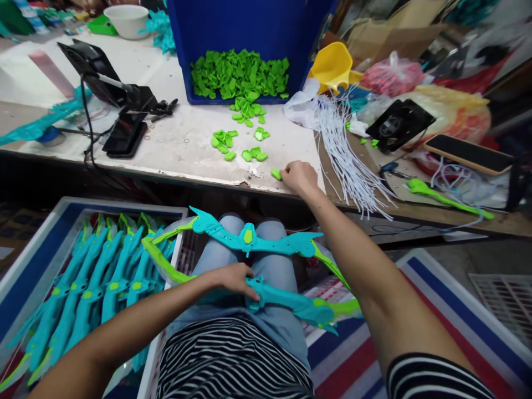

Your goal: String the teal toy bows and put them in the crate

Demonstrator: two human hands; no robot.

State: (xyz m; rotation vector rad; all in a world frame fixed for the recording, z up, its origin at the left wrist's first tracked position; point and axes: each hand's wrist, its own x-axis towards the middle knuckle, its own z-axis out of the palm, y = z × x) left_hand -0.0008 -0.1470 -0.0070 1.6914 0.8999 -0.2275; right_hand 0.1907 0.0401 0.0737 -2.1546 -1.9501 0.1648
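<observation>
Two teal-and-lime plastic toy bows lie across my lap. My left hand (235,279) is wrapped around the middle of the nearer toy bow (286,299). The farther toy bow (224,235) rests over my knees, a green piece set in its centre. At the table's front edge, my right hand (300,176) has its fingers closed at a small green plastic piece (276,174); its fingertips are partly hidden. Several more green pieces (224,141) lie in loose groups farther back, spilling from a blue bin (183,66) that holds a heap of them.
A crate (166,213) on my left holds several similar bows. White cords (341,149) hang over the table edge on the right, near a yellow scoop (332,64) and a phone (469,153). A black stand (103,77) with cables stands at left.
</observation>
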